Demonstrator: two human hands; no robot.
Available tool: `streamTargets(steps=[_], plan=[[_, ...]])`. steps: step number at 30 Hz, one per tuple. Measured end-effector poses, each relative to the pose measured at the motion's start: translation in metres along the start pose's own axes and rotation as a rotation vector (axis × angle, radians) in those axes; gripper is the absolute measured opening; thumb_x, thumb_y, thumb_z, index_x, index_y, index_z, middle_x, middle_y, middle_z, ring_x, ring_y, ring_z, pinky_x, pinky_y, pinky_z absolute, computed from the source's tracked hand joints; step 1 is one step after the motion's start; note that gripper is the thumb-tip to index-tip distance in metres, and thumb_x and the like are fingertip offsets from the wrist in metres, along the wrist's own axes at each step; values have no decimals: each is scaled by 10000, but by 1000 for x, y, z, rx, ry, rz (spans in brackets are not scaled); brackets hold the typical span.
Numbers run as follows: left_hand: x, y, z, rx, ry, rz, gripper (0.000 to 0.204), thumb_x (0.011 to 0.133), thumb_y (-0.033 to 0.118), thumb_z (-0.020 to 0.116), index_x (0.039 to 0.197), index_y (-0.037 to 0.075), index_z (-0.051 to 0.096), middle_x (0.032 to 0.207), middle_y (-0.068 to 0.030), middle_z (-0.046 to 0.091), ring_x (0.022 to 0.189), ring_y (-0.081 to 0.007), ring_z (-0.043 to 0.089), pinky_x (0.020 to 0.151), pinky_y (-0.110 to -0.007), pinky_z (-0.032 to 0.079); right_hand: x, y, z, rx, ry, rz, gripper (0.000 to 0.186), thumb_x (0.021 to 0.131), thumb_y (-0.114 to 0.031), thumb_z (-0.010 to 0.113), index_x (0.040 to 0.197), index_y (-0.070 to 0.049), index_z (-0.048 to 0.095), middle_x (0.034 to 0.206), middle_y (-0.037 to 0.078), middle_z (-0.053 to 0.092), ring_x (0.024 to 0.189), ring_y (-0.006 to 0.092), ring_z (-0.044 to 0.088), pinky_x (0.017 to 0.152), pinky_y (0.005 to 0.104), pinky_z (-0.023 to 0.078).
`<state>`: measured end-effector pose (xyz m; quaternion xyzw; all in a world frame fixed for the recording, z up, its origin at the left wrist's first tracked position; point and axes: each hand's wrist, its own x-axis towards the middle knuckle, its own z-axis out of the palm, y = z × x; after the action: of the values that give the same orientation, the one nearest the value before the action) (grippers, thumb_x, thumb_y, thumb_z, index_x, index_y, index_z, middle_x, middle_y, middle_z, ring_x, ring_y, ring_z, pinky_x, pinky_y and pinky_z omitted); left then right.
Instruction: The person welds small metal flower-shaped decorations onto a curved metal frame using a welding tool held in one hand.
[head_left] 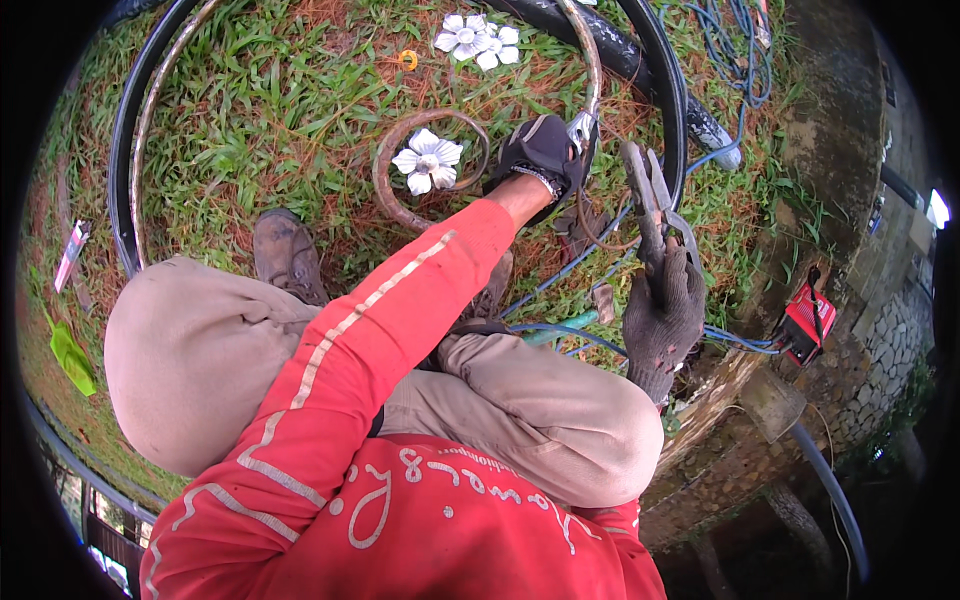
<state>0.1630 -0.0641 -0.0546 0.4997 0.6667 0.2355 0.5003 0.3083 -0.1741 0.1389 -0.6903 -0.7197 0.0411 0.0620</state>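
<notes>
Pliers (649, 215) in right hand (662, 320) point forward, long axis tilted slightly left.

1. From where I stand, 1 curved metal bar (595, 70) shows worn, patchy brown and pale colouring; it bows gently outward, and its near end is held, partly covered.
2. At that near end of the bar sits 1 small silvery piece (580, 128), bright against it; I can't tell whether the 2 are joined.
3. Just right of the bar's near end, apart from it, 1 pliers-like tool (647, 215) is held, dull grey-brown, its 2 long jaws slightly parted and pointing away from the wearer.
</notes>
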Motion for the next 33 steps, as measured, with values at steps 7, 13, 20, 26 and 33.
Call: streamTargets(steps=[7,13,20,26,33], plan=[[-2,4,-1,116,-87,6,403,954,431,644,1046,72,801,1006,-207,782,968,-411,762,829,-491,610,0,0,-2,-39,-2,-8,608,838,24,771,1428,-87,672,1263,205,703,1082,361,744,878,419,614],[7,-8,8,126,-92,17,368,942,414,666,1028,86,808,1003,-189,790,957,-395,767,832,-474,616,1,0,-1,-76,-27,-8,589,849,13,774,1421,-80,671,1299,208,696,1126,371,736,880,427,622],[2,-4,-3,98,-91,4,325,923,373,687,984,80,816,977,-196,786,917,-408,768,802,-475,617,0,2,3,-88,-8,-42,587,860,3,774,1429,-96,669,1304,205,695,1152,380,730,892,440,621],[1,-1,3,121,-87,53,360,940,391,646,1028,82,807,987,-199,780,953,-399,765,814,-475,609,-4,4,3,-117,2,45,589,852,6,782,1424,-94,681,1280,216,698,1126,370,738,883,434,614],[3,1,-4,25,-100,-48,400,967,408,649,994,33,784,979,-249,761,962,-426,753,841,-504,605,-3,6,4,-78,21,-20,612,835,0,789,1432,-87,682,1199,199,712,999,333,749,844,414,604]])
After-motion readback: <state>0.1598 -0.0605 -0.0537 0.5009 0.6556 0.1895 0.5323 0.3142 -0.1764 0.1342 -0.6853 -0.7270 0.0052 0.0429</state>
